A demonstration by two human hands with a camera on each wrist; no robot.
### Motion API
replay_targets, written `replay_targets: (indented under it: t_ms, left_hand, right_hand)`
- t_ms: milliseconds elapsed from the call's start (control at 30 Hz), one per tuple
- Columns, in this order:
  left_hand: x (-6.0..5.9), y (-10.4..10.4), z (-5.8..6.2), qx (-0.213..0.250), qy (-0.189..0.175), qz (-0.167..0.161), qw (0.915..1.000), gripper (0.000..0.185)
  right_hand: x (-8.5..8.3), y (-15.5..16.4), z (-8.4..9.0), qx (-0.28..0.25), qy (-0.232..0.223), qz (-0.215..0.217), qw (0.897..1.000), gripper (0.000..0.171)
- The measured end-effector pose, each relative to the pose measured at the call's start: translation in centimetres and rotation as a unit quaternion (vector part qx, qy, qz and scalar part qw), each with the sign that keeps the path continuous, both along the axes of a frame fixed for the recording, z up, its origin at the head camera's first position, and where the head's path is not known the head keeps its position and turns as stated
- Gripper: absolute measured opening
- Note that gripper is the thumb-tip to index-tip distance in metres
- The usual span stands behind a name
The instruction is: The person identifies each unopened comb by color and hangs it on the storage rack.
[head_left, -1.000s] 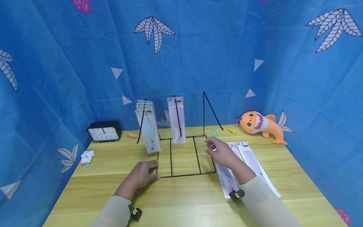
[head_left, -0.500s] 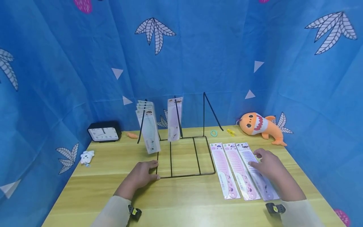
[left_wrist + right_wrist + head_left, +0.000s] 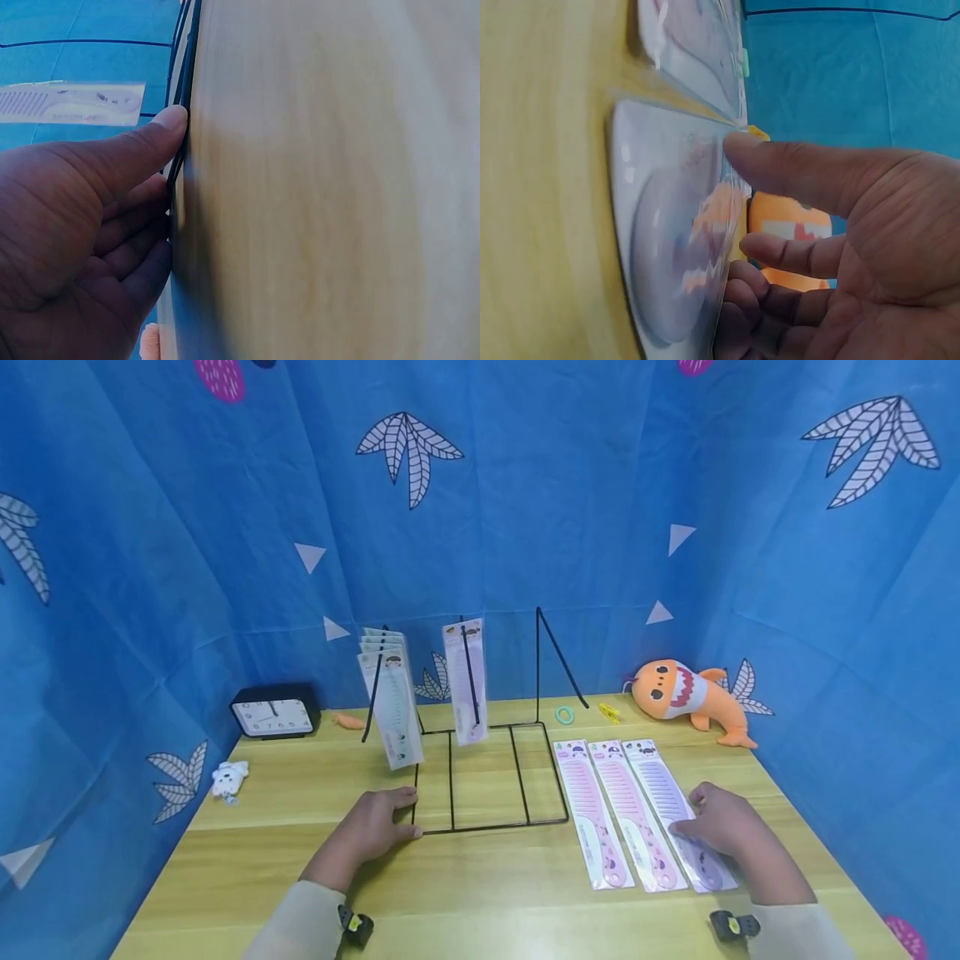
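Observation:
My left hand [image 3: 372,821] rests at the front left corner of a black wire display rack [image 3: 491,827], its thumb and fingertips touching the wire. On the right, my right hand [image 3: 723,821] is over a packaged purple comb [image 3: 660,774] lying flat on the table. Its thumb touches the package film and its fingers are loosely bent along the right edge; I see no firm grip. Two packaged pink combs, a left one [image 3: 585,793] and a middle one [image 3: 626,793], lie beside it. One packaged purple comb [image 3: 463,672] hangs on the rack's middle hook, and several green ones [image 3: 392,702] on the left hook.
The rack's right hook [image 3: 562,656] slants forward. Behind stand a black clock [image 3: 273,710] and an orange shark plush [image 3: 693,693]. A teal ring [image 3: 565,716], a yellow clip [image 3: 609,712], a small orange item [image 3: 348,720] and a white plush [image 3: 229,778] lie around the table.
My right hand has moved from beside the rack to the rightmost packaged comb, then slightly lower along it. The comb on the middle hook sways. My left hand stays put.

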State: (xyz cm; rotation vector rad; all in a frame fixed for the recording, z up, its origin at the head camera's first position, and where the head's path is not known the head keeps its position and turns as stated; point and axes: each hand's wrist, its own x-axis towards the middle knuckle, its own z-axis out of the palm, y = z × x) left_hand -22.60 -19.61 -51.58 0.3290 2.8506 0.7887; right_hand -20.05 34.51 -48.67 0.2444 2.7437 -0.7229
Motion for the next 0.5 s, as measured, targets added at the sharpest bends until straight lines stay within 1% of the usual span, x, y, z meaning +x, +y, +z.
replay_targets:
  t_ms: [133, 333, 500]
  left_hand:
    - [0.0, 0.1, 0.1, 0.000, 0.000, -0.001, 1.0000, 0.060]
    - [0.0, 0.1, 0.4, -0.001, -0.001, -0.002, 1.0000, 0.060]
    - [0.0, 0.1, 0.2, -0.003, 0.000, -0.001, 1.0000, 0.060]
  right_hand:
    - [0.0, -0.3, 0.0, 0.002, -0.004, -0.007, 1.000, 0.077]
    - [0.0, -0.9, 0.0, 0.007, -0.011, -0.021, 1.000, 0.068]
    - [-0.1, -1.1, -0.2, 0.012, -0.025, -0.027, 0.999, 0.066]
